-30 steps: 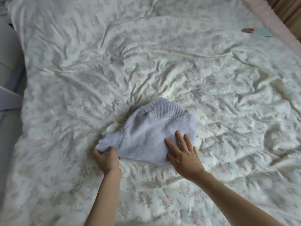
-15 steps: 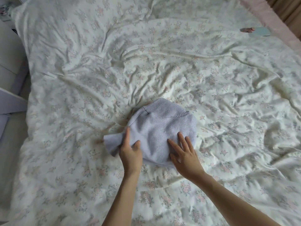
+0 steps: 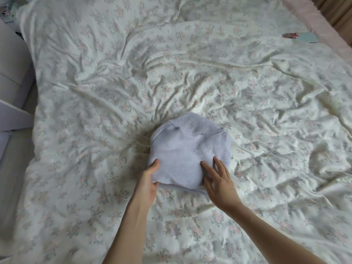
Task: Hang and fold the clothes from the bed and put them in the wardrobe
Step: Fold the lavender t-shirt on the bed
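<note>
A: Where does the sweater (image 3: 188, 149) lie, and in what form?

B: It sits near the middle of the bed (image 3: 190, 63), on the floral cover, folded into a compact pale lilac bundle. Its ribbed band lies along the far edge, facing away from the person.

A: How does the left hand (image 3: 150, 176) hold it?

B: The thumb lies on top of the near left corner, and the fingers are tucked out of sight under the edge. The hand is clamped on the sweater, probably to keep the folded-in side from springing open.

A: And the right hand (image 3: 219, 178)?

B: It lies flat on the near right part, with fingers straight and spread, pressing the cloth down rather than gripping. A spread palm holds thick knit layers flat; that seems the purpose.

A: What else lies on the bed?

B: A pale blue flat object (image 3: 307, 37) rests near the far right edge, well apart from the sweater, with a small pink thing (image 3: 289, 35) just beside it. What either is cannot be told. No wardrobe is in view, so putting away appears not yet begun.
</note>
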